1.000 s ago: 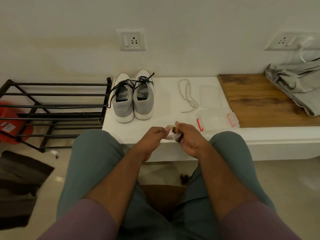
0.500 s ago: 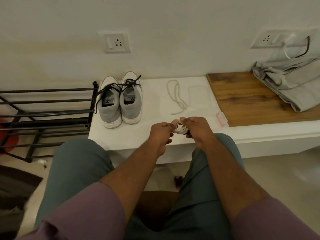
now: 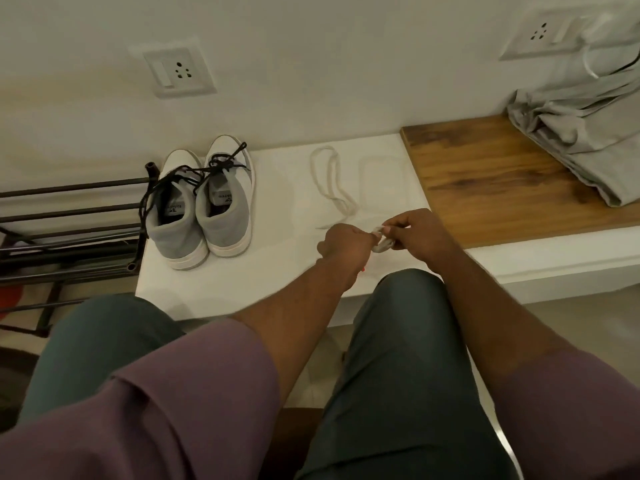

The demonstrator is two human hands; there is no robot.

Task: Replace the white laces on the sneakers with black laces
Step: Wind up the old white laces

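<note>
hands (image 3: 346,242) now further right, lace (image 3: 381,242) between

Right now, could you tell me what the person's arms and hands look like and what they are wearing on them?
Both forearms are bare. Loose mauve-purple sleeves are pushed up near the elbows on each arm. The left hand and right hand are bare, with no gloves; I can see no rings, watch or bands on the wrists.
</note>
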